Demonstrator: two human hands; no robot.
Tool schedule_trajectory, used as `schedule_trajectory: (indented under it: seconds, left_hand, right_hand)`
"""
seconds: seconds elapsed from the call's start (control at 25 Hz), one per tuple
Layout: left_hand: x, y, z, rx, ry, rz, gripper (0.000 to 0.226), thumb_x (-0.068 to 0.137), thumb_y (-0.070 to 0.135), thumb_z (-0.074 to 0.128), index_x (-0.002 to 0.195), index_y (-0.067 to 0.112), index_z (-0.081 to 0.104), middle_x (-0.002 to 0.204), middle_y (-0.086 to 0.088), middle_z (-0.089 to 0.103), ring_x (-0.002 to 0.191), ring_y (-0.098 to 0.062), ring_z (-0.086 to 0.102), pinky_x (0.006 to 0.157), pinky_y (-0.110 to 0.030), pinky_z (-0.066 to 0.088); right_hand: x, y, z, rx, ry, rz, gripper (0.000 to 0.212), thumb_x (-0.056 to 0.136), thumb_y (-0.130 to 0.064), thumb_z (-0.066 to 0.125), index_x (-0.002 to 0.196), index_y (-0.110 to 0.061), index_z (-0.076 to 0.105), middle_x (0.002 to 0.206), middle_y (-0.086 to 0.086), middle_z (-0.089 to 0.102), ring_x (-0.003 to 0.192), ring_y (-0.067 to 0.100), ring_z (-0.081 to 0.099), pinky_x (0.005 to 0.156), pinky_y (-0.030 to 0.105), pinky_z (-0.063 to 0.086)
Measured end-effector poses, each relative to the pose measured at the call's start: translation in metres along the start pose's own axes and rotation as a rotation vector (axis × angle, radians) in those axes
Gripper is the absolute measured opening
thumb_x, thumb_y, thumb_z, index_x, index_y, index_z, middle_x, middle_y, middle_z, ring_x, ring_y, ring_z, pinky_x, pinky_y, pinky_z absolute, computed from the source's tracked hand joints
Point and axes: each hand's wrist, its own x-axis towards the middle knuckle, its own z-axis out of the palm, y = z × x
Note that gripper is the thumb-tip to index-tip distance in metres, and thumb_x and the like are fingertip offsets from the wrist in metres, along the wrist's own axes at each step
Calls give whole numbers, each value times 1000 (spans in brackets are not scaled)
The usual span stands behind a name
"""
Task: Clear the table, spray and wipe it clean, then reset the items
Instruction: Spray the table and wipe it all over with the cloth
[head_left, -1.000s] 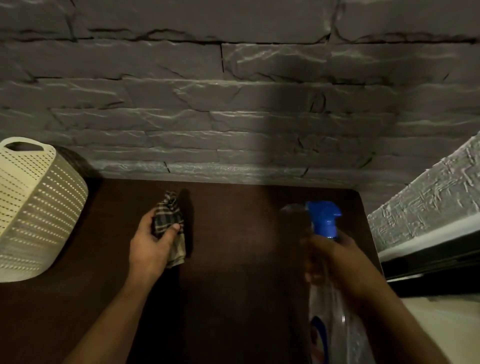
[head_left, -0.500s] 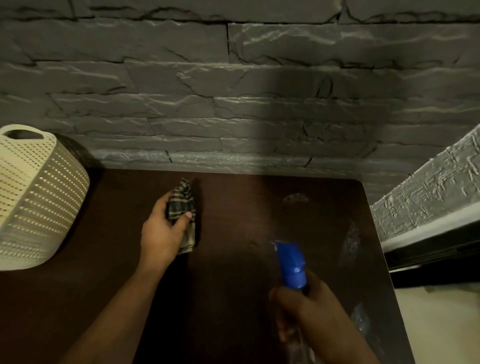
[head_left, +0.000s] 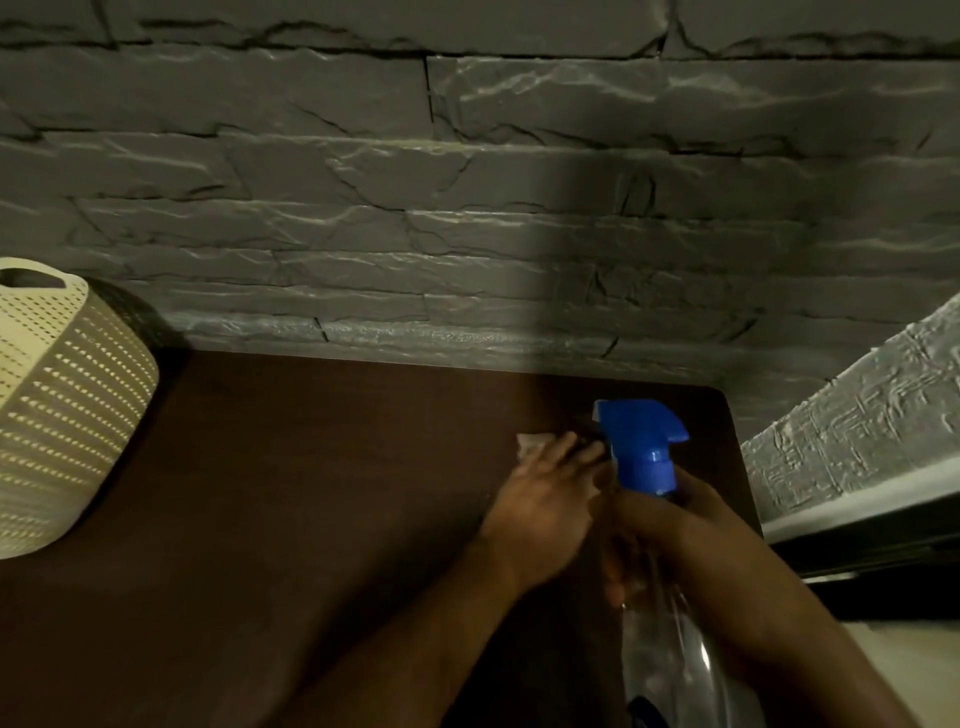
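The dark brown table (head_left: 311, 493) runs up against a grey stone wall. My left hand (head_left: 545, 499) lies flat on a cloth (head_left: 530, 446) and presses it onto the tabletop at the right; only a pale corner of the cloth shows beyond my fingers. My right hand (head_left: 670, 525) grips a clear spray bottle (head_left: 670, 660) by its neck, just right of my left hand. The bottle's blue trigger head (head_left: 641, 441) points left, above the cloth.
A cream perforated basket (head_left: 62, 405) stands on the table's left end. The stone wall (head_left: 467, 208) bounds the far edge. The table's rounded right corner (head_left: 727, 405) meets a textured white ledge (head_left: 857, 441).
My left hand has carried the cloth from the table's middle to the right and pressed it flat. The spray bottle has come up and forward beside it.
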Motion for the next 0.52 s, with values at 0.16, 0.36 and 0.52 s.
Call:
schedule_trajectory:
  seconds: [0.16, 0.36, 0.52]
  left_hand:
    - [15, -86, -37, -17, 288, -659, 51, 101, 25, 42, 150, 16, 29, 157, -7, 27, 148, -25, 14, 119, -38, 7]
    - [28, 8, -2, -50, 92, -169, 55, 100, 28, 42, 151, 21, 25, 160, 3, 20, 149, -15, 5, 122, -36, 5]
    - [53, -40, -14, -75, 170, -305, 51, 99, 24, 46, 148, 26, 32, 157, -1, 28, 147, -17, 17, 119, -41, 20]
  right_hand:
    - [-5, 10, -20, 86, 8, 52, 33, 69, -15, 72, 93, -1, 55, 52, 16, 55, 44, 28, 51, 47, 33, 43]
    - [-3, 15, -28, 105, 6, 67, 28, 64, -12, 74, 86, -4, 58, 49, 16, 55, 39, 25, 51, 42, 28, 43]
    - [-1, 12, -39, 145, 1, 69, 37, 61, -18, 69, 92, -4, 56, 51, 16, 55, 43, 27, 51, 47, 32, 42]
